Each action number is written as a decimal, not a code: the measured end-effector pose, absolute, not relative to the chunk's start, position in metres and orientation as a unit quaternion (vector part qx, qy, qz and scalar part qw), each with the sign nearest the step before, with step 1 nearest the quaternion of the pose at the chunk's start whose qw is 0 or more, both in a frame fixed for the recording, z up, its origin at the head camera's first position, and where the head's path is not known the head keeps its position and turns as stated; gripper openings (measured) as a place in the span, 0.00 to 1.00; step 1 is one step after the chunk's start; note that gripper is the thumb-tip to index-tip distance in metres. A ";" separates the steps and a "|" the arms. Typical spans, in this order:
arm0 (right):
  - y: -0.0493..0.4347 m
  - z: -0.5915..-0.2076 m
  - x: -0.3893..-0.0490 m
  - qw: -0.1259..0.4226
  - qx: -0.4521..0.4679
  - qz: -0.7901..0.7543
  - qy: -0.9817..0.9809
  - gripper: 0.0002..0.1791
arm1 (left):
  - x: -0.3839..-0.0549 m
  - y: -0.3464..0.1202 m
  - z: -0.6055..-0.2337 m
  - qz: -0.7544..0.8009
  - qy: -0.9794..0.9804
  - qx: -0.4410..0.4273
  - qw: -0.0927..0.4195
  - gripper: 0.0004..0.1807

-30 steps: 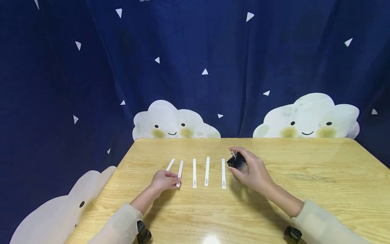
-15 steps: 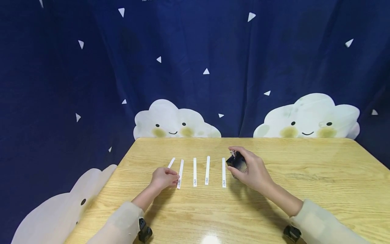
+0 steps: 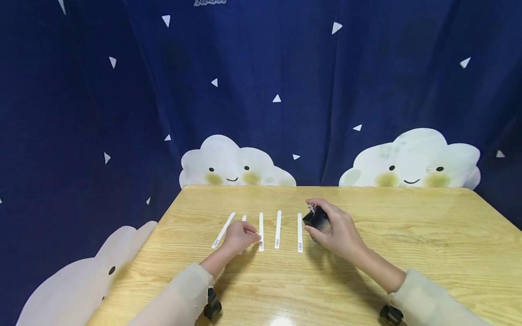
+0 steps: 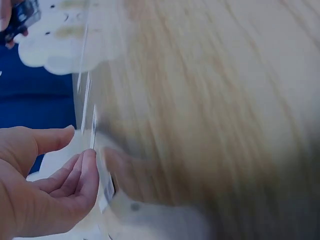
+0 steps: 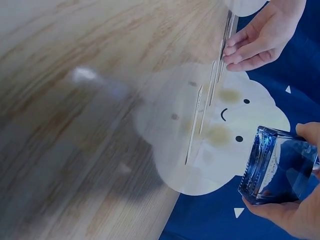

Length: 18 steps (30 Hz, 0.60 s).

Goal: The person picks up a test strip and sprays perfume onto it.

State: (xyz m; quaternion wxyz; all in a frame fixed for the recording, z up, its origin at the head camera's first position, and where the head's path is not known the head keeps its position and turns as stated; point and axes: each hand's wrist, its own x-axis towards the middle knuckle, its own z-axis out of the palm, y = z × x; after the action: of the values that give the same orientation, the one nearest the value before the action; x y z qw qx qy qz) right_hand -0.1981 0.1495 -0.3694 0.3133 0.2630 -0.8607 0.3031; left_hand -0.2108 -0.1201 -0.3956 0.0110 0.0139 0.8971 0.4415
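Left hand has shifted toward three o'clock, fingers loosely parted from thumb at the middle strip, where a light touch should best keep it straight, while the right hand grips the dark bottle at that strip's three o'clock.

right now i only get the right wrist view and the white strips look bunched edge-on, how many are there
Observer: The head view shows five white strips, spaced out in a row on the table.
Operator: do they all lie at the same angle
Observer: No, in the head view the leftmost strip slants clearly more than the others, its far end leaning right.
Operator: ok which one is the left hand at
Observer: In the head view its fingertips are over the lower part of the third strip from the left.
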 end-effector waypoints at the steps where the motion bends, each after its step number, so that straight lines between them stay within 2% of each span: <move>1: 0.150 -0.370 -0.198 0.313 0.263 0.303 -0.861 0.33 | -0.211 -0.117 -0.396 0.436 0.900 0.025 0.008 0.12; 8: 0.150 -0.370 -0.195 0.311 0.259 0.308 -0.861 0.33 | -0.213 -0.108 -0.401 0.396 0.917 0.053 -0.002 0.14; 18: 0.152 -0.374 -0.195 0.316 0.261 0.297 -0.863 0.34 | -0.214 -0.119 -0.406 0.377 0.923 0.066 -0.031 0.08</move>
State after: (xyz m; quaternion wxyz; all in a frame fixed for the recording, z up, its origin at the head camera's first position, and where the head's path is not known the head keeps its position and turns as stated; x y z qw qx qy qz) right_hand -0.1955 0.1523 -0.3737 0.3158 0.2606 -0.8626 0.2973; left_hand -0.2135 -0.1188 -0.4061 -0.0309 0.0663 0.9233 0.3771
